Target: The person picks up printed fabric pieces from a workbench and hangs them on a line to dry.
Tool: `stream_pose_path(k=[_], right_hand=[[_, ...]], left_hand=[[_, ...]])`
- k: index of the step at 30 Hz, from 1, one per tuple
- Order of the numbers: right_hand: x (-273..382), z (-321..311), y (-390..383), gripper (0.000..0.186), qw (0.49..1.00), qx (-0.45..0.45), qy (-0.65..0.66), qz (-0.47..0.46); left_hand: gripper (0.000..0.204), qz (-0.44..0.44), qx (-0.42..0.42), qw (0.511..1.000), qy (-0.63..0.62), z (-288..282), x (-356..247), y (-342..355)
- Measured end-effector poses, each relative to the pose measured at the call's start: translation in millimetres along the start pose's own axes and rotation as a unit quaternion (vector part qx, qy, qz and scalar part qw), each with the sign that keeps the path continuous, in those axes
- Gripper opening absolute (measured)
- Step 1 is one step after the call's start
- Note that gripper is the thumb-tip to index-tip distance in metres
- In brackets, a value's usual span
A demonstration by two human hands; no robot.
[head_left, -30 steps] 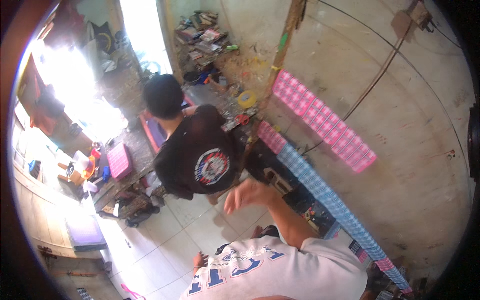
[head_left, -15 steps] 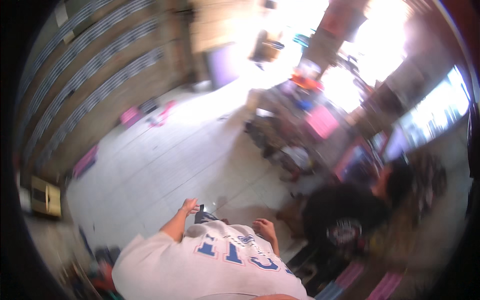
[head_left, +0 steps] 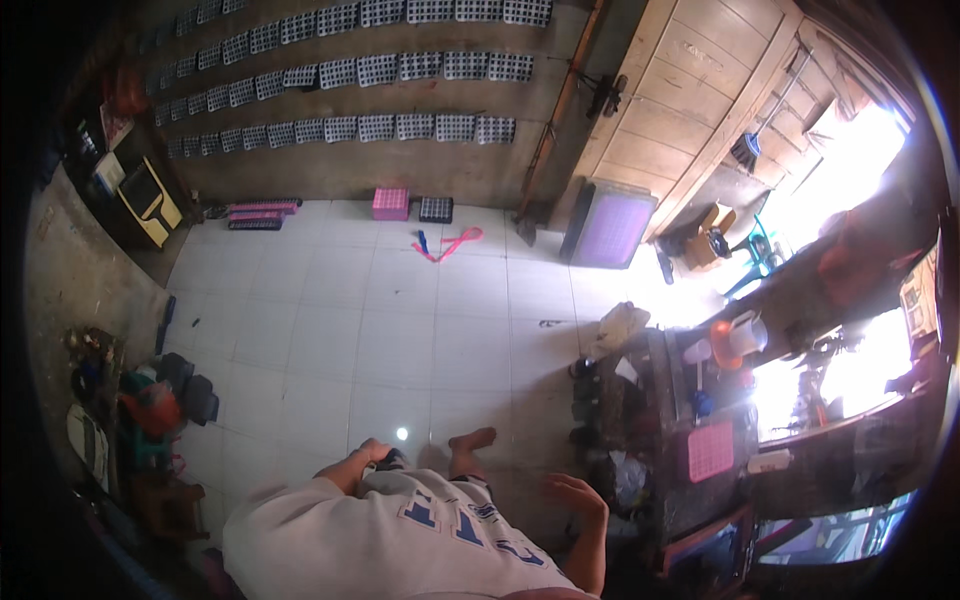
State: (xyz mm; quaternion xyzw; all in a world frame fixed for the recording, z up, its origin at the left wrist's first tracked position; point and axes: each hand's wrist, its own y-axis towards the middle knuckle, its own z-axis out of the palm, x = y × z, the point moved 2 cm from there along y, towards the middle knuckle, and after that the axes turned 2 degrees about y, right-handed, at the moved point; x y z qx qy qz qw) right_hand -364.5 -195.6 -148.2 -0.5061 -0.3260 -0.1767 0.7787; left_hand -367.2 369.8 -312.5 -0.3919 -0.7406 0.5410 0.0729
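Note:
My left hand (head_left: 374, 449) hangs in front of my waist, its fingers curled beside dark patterned cloth. Whether anything lies in those fingers is hidden. Off to the right of my shirt (head_left: 430, 515), my right hand (head_left: 575, 492) is held out with its fingers stretched and nothing in them. Below, one bare foot (head_left: 472, 439) is on the white tiled floor (head_left: 400, 330). A dark table (head_left: 700, 520) stands nearest my right hand, with a clear plastic bag (head_left: 629, 478) at its side and a pink basket (head_left: 711, 450) on top.
Rows of checkered plastic trays (head_left: 380, 70) line the far wall. Below them on the floor are a pink box (head_left: 390, 204), a black basket (head_left: 436, 209) and a pink strap (head_left: 460, 240). A purple-faced panel (head_left: 612, 225) leans by the wooden door (head_left: 690, 90). Clutter (head_left: 155, 410) stands left.
My view has turned left and levelled, bringing the tray wall to the top. The person in black at the right is out of view. My right hand has moved outward, fingers stretched.

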Motion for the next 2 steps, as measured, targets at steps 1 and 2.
stream_pose_path(k=[1,2], right_hand=[[16.2,-12.2,-8.6,0.089,0.986,0.112,0.120,-0.034],[36.9,-17.6,1.7,0.089,0.988,0.094,0.121,-0.030]], left_hand=[[0.054,0.038,-0.035,0.997,0.050,8.2,-12.8,7.2],[0.055,0.061,-0.061,0.990,0.113,0.8,-23.5,17.5]])
